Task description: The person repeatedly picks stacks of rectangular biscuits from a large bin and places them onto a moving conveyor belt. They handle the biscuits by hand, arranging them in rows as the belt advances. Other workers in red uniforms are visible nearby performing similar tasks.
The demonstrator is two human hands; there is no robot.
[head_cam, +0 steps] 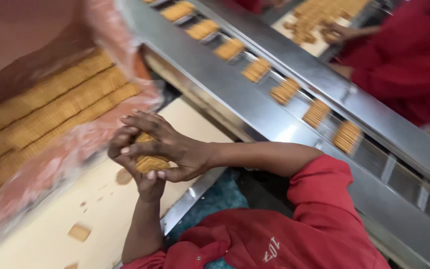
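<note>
Over cream table (51, 234): left hand (143, 174) and right hand (167, 147) both clasped round a small biscuit stack (150, 162), held just above the tabletop.
Handling: light, dry, brittle, probably crumbles if squeezed; best held by the stack ends, pressed together.
Texture: golden, ridged edges.
Nearby: loose biscuit (79, 232), crumbs, pink-wrapped biscuit rows (51, 114).
Conveyor (274, 84): steel, carries biscuit stacks.
Co-worker hand (334, 32): well apart, red sleeve.
</note>
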